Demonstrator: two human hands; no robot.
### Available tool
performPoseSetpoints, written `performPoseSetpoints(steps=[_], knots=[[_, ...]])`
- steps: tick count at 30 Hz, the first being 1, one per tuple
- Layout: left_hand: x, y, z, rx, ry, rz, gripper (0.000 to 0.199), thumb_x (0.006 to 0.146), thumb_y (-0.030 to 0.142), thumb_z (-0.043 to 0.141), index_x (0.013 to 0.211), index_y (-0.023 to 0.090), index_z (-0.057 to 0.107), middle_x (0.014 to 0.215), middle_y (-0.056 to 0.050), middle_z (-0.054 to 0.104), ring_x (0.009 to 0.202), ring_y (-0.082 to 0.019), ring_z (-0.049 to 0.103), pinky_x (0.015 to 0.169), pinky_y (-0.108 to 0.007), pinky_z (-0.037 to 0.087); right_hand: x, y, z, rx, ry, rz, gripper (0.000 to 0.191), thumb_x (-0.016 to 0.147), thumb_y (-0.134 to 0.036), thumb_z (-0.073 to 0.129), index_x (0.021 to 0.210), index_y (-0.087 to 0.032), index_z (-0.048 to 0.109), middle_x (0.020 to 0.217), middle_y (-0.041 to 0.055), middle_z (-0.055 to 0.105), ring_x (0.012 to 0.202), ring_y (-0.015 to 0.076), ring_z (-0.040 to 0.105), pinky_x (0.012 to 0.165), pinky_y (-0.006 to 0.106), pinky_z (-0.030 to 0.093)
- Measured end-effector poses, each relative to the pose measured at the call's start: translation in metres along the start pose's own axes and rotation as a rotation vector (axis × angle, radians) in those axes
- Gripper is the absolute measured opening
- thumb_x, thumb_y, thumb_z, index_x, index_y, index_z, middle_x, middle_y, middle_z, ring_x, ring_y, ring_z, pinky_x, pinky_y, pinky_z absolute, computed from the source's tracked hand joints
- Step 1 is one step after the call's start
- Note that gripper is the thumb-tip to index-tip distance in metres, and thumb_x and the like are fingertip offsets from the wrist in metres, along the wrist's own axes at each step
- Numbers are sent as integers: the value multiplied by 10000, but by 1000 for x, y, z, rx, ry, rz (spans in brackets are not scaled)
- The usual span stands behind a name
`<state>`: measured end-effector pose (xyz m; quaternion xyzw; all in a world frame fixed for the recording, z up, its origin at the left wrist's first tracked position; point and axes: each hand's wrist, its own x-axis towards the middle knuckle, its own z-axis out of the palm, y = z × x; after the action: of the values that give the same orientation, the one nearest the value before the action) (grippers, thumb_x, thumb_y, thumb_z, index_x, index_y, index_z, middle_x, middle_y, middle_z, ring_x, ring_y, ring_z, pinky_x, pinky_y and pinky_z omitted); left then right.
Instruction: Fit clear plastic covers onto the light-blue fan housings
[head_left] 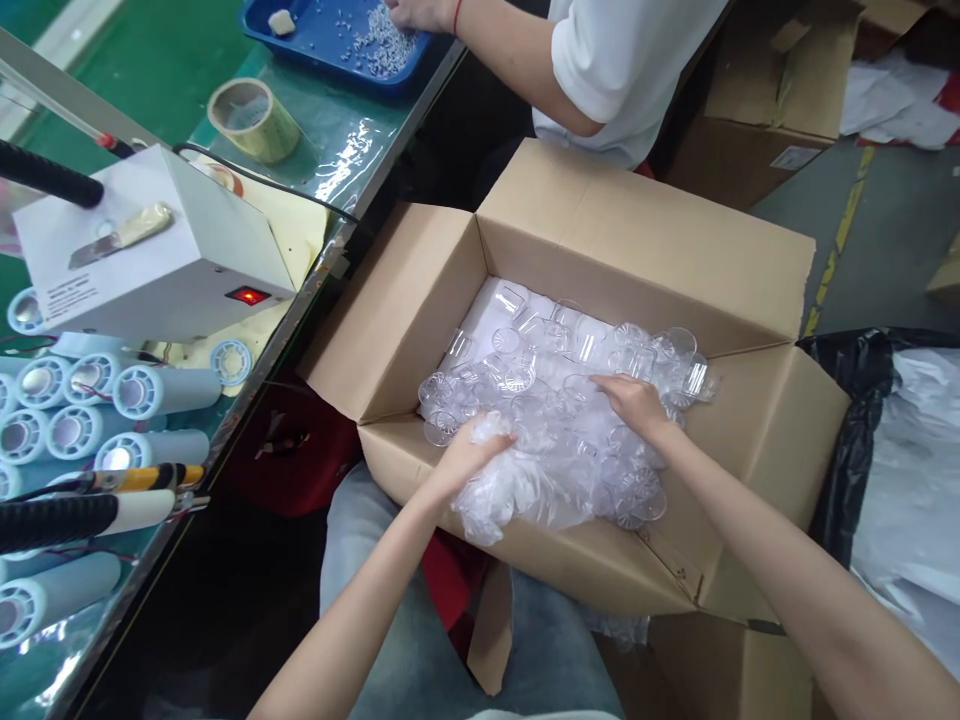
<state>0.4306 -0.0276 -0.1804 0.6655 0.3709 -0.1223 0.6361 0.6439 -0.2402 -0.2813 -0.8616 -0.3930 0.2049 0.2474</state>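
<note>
My left hand [474, 452] is closed on a crumpled clear plastic bag [499, 495] at the near side of an open cardboard box [420, 310]. Inside the box lie many clear plastic cup-shaped pieces [517, 370] with ribbed round ends, heaped over a white lining [484, 305]. Over the right part of the heap, my right hand [634, 402] reaches in with its fingers drawn together among the clear pieces. What its fingertips hold is too transparent to make out. More clear pieces [634, 495] lie near the box's front right corner.
On the green bench at left are a white device [150, 250] with a lit red switch, several light-blue cylinders [165, 390] and a tape roll [255, 120]. A co-worker's arm [510, 50] reaches into a blue tray [330, 45]. A black-lined bin [847, 440] stands right.
</note>
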Motion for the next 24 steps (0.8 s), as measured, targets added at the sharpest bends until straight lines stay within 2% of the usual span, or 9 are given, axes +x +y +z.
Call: performPoseSetpoints(steps=[3,6,8,10,13,15,17,21,24], knots=[[-2,10,17,111,-15,88,321,766,401,655,976,162,614,902,-49,704,813,-212,658,736,-296,496,-5,-19,-8,90,192,86,201,957,-302,528,1006,-139,634,956,71,695,871,205,668,792,384,531],[-3,25,38,249,-11,193,419,717,392,722,1088,217,637,967,-42,709,878,-240,650,783,-320,474,-13,-50,-23,201,293,101,181,921,-333,547,880,-174,624,849,66,700,793,218,675,723,358,536],[0,34,51,331,9,251,496,704,383,742,1173,268,631,1005,-48,706,944,-271,638,817,-342,455,-18,-73,-32,277,310,105,170,910,-352,555,857,-196,598,733,34,674,675,201,663,649,329,537],[6,40,62,391,39,287,435,736,331,711,1162,271,654,972,-65,703,944,-282,633,802,-344,448,-20,-91,-34,354,296,113,187,928,-384,527,899,-202,561,651,-5,637,561,171,634,559,292,533],[15,45,67,439,93,308,177,763,193,623,908,203,726,864,-83,685,857,-256,631,750,-319,442,-16,-102,-25,413,228,113,274,973,-450,425,949,-198,530,638,-25,629,504,145,618,492,257,527],[19,45,61,437,138,309,111,752,154,592,772,175,699,815,-75,674,803,-229,622,725,-301,440,-10,-95,-15,382,177,118,350,1015,-438,309,986,-179,542,689,-10,648,528,136,627,510,257,533],[22,43,47,413,205,289,96,762,176,574,738,160,666,778,-64,664,751,-208,608,702,-294,441,-3,-78,-7,289,136,137,368,1038,-379,275,1020,-150,563,771,15,662,604,137,645,582,283,549],[20,31,6,352,355,234,113,740,207,567,798,143,640,925,-77,666,824,-205,601,749,-297,447,7,-38,1,-42,36,155,217,962,-319,533,1032,-131,615,1090,92,630,997,224,611,882,439,499],[16,18,-19,315,374,188,91,701,230,587,737,148,604,792,-34,655,725,-179,588,665,-265,439,17,-17,0,-276,-96,88,198,927,-268,594,1072,-136,619,1259,106,556,1154,269,523,970,491,433]])
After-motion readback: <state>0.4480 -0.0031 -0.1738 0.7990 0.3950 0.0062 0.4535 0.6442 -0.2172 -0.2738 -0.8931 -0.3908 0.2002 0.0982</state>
